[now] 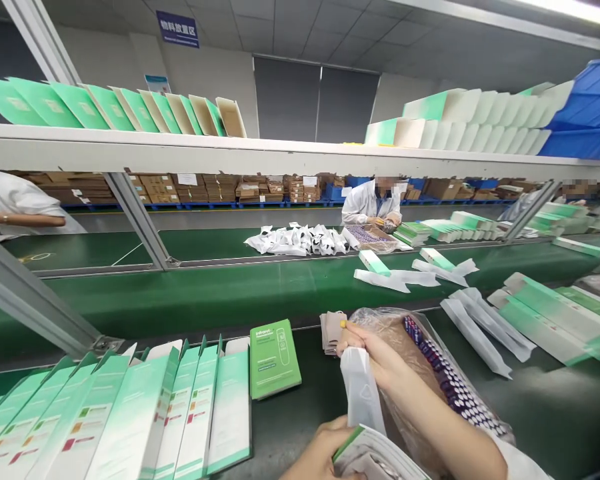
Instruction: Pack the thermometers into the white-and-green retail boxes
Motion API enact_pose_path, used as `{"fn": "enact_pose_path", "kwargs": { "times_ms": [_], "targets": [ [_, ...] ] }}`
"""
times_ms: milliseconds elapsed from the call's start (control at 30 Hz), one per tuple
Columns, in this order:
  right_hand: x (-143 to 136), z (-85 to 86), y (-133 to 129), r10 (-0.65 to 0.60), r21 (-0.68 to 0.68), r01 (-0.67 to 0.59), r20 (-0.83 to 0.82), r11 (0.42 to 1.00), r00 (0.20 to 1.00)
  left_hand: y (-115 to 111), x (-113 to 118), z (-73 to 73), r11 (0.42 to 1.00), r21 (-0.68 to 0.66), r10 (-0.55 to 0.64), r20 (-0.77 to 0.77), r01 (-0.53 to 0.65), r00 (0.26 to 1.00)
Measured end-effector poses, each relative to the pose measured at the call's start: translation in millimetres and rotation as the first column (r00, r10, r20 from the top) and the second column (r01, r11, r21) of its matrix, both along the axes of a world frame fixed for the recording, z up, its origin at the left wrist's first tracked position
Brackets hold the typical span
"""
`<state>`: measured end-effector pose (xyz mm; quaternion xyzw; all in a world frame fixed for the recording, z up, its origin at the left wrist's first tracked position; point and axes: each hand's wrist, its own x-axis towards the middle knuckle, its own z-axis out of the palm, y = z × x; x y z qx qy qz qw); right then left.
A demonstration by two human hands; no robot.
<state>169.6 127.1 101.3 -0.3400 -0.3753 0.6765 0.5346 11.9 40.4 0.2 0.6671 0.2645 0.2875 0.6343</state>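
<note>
While my right hand (pixel 364 348) pinches a white sleeve (pixel 363 387) by its top, apparently so it hangs straight, my left hand (pixel 317 450) clamps a green-edged booklet (pixel 375 455) just below; cartons (pixel 130 413) stand rowed leftward, seemingly for easy reach.

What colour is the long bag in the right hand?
The bag is white, best seen in the head view.

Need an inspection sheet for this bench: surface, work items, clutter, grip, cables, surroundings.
Surface: dark green worktop, partly covered.
Work items: white sleeve; green-edged bundle.
Clutter: cartons at left, green booklet, plastic bag with patterned items, loose sleeves at right.
Grip: left hand on bundle; right hand on white sleeve's upper end.
Cables: none certain; thin pale loop far left, kind unclear.
Surroundings: shelf above, blue bins, co-worker across the bench.
</note>
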Motion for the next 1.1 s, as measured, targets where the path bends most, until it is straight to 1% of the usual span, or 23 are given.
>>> {"fn": "enact_pose_path", "kwargs": {
  "times_ms": [67, 167, 200, 267, 367, 433, 467, 500, 533, 567, 600, 633, 667, 700, 733, 767, 833, 867, 900, 933, 1000, 1067, 1100],
  "targets": [
    [8, -15.4, -9, -0.047, -0.047, 0.047, 0.0, 0.998, 0.999, 0, 5, 9.2, 0.998, 0.054, -0.043, 0.011, 0.043, 0.999],
    [19, -37.7, -28, -0.154, -0.071, 0.154, 0.009, 0.986, 0.988, 3, 10, 19.9, 0.993, 0.091, -0.078, -0.043, 0.082, 0.996],
    [23, -44.7, -34, -0.191, -0.063, 0.192, 0.015, 0.979, 0.981, 5, 11, 21.0, 0.99, 0.111, -0.078, -0.066, 0.085, 0.995],
    [29, -57.3, -45, -0.227, 0.012, 0.227, 0.058, 0.974, 0.972, 7, 13, 19.9, 0.982, 0.163, -0.078, -0.103, 0.095, 0.992],
    [37, -69.5, -56, -0.167, 0.162, 0.137, 0.19, 0.977, 0.967, 7, 14, 15.0, 0.972, 0.219, -0.063, -0.123, 0.089, 0.99],
    [42, -70.7, -56, -0.133, 0.171, 0.089, 0.272, 0.981, 0.953, 6, 13, 11.1, 0.972, 0.216, -0.066, -0.114, 0.09, 0.991],
    [46, -69.1, -53, -0.145, 0.147, 0.104, 0.302, 0.984, 0.942, 6, 12, 8.6, 0.979, 0.189, -0.061, -0.086, 0.077, 0.994],
    [51, -66.2, -49, -0.187, 0.125, 0.155, 0.318, 0.98, 0.93, 6, 11, 5.4, 0.993, 0.114, -0.033, -0.025, 0.035, 0.999],
    [59, -62.4, -44, -0.254, 0.11, 0.231, 0.313, 0.967, 0.915, 7, 10, 1.5, 1.0, -0.003, 0.031, 0.055, -0.031, 0.998],
    [68, -57.9, -38, -0.337, 0.102, 0.321, 0.289, 0.941, 0.896, 9, 9, -3.0, 0.983, -0.145, 0.132, 0.131, -0.113, 0.982],
    [78, -53.2, -32, -0.43, 0.102, 0.418, 0.247, 0.903, 0.868, 12, 8, -7.7, 0.939, -0.284, 0.253, 0.186, -0.195, 0.949],
    [87, -48.7, -27, -0.516, 0.106, 0.505, 0.198, 0.857, 0.834, 15, 7, -12.3, 0.879, -0.396, 0.37, 0.211, -0.267, 0.905],
    [94, -44.8, -24, -0.581, 0.112, 0.57, 0.154, 0.814, 0.799, 18, 6, -16.3, 0.819, -0.469, 0.468, 0.214, -0.33, 0.857],
    [98, -41.9, -23, -0.61, 0.115, 0.599, 0.134, 0.792, 0.781, 22, 6, -19.3, 0.775, -0.503, 0.539, 0.208, -0.384, 0.816],
    [97, -40.3, -25, -0.601, 0.114, 0.59, 0.149, 0.799, 0.785, 25, 6, -21.1, 0.748, -0.511, 0.583, 0.202, -0.422, 0.787],
    [91, -40.1, -29, -0.553, 0.111, 0.542, 0.19, 0.833, 0.811, 28, 7, -21.8, 0.724, -0.529, 0.614, 0.202, -0.442, 0.763],
    [69, -44.3, -39, -0.37, 0.111, 0.353, 0.304, 0.929, 0.878, 31, 10, -20.9, 0.702, -0.565, 0.633, 0.219, -0.432, 0.743],
    [54, -48.1, -43, -0.293, 0.128, 0.264, 0.363, 0.956, 0.885, 32, 11, -20.1, 0.703, -0.577, 0.63, 0.232, -0.417, 0.741],
    [40, -52.8, -46, -0.255, 0.16, 0.205, 0.425, 0.966, 0.869, 32, 12, -19.6, 0.707, -0.581, 0.624, 0.244, -0.404, 0.742],
    [28, -57.9, -47, -0.258, 0.206, 0.177, 0.486, 0.962, 0.835, 32, 12, -19.6, 0.714, -0.576, 0.619, 0.257, -0.397, 0.742],
    [14, -68.3, -42, -0.329, 0.312, 0.165, 0.602, 0.936, 0.727, 32, 13, -21.2, 0.736, -0.541, 0.612, 0.274, -0.407, 0.742],
    [12, -77.3, -32, -0.41, 0.425, 0.132, 0.675, 0.896, 0.614, 33, 13, -23.8, 0.747, -0.508, 0.613, 0.277, -0.428, 0.74],
    [15, -81.0, -27, -0.44, 0.478, 0.096, 0.687, 0.873, 0.578, 34, 13, -24.9, 0.748, -0.5, 0.615, 0.275, -0.436, 0.739]
  ]
}}
